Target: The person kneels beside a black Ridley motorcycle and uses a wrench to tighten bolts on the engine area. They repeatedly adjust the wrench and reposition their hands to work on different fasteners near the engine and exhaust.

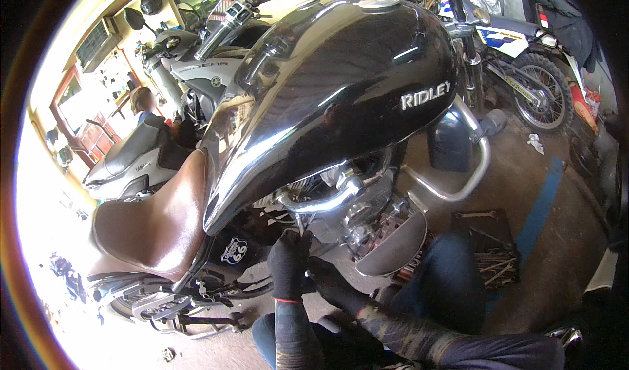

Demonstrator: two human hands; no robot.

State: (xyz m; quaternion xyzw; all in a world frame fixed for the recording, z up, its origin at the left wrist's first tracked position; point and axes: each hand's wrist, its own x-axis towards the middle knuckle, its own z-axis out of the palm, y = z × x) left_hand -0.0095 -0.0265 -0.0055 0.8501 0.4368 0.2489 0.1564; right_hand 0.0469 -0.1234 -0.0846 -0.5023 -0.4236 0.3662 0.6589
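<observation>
Head view: reaching below near side of black tank (327, 101) with left hand (288, 268), right hand (334, 283) close, presumably for steadying; unable to tell either grip.

My left hand (288, 262) wears a black glove (286, 283), and a thin red-orange band (287, 300) goes around its wrist. My right hand (337, 285) has a second glove (348, 296) of the same dark colour, also with red-orange trim (362, 312) at the cuff. My left sleeve (293, 337) is dark and faintly mottled. The right sleeve (419, 335) shows a brown and black camouflage-like pattern, then plain dark cloth (514, 351) higher up. My trousers (452, 272) are blue.
</observation>
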